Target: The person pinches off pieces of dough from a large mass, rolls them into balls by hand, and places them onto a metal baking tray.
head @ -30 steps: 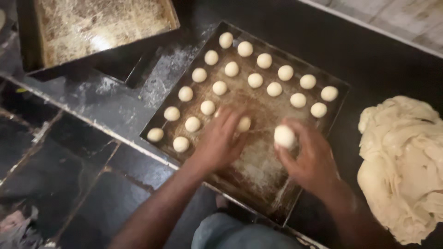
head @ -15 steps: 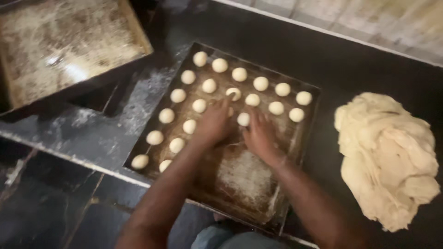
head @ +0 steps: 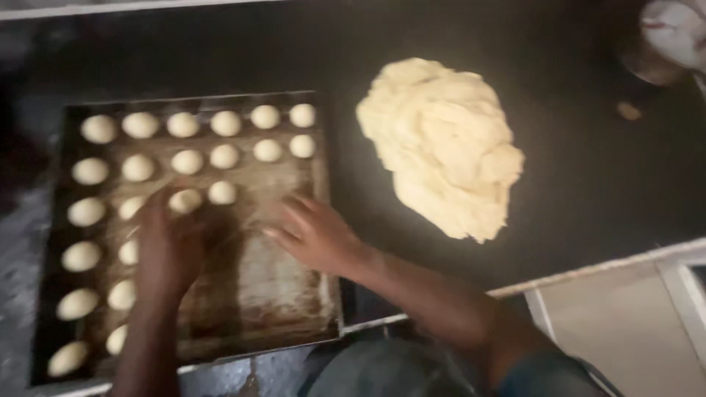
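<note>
No packages, labels or signs readable; frame is motion-blurred.

Tray (head: 323, 220): dark, rectangular, floured, at 9 o'clock of frame on a dark counter (head: 588, 191). Dough balls on it: about 21 countable, some partly hidden by the left arm. Top row has six, second row six, the rest run down the left side in two columns.

Left hand (head: 170, 246): on the tray at about 8 o'clock of centre, fingers curled down over a dough ball (head: 184, 200) at its fingertips, at the tray's middle; grip itself is blurred, cannot tell if it pinches or only presses.

Right hand (head: 312, 234): at the tray's right part, fingers spread fairly wide, palm down, holding nothing, resting on or just above the floured tray bottom.

Dough mass (head: 441, 143): one big pale lump on the counter at 1 o'clock of the right hand, well apart from the tray.

One small dough scrap (head: 629, 110) at 2 o'clock, near a pale round container (head: 673, 37) in the top right corner.
</note>
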